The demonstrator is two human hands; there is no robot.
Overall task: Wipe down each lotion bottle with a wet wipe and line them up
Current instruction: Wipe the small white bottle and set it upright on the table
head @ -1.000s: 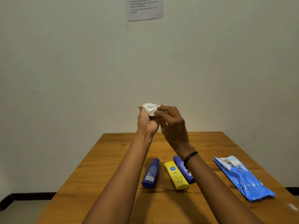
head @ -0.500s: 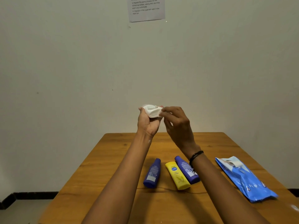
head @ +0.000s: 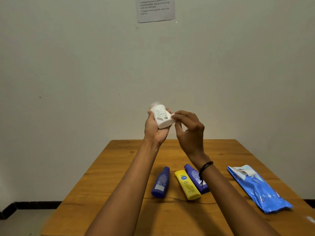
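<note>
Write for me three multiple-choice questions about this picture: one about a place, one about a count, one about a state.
1. Where is the white bottle? A) on the floor B) in the left hand C) inside a box
2. How many bottles lie on the table? A) one B) five C) three
3. How is the yellow bottle placed? A) lying flat B) upright C) hanging on the wall
Answers: 1 B, the left hand holds it in the air. 2 C, the left blue bottle, the yellow one, the right blue bottle. 3 A, it rests on its side.
</note>
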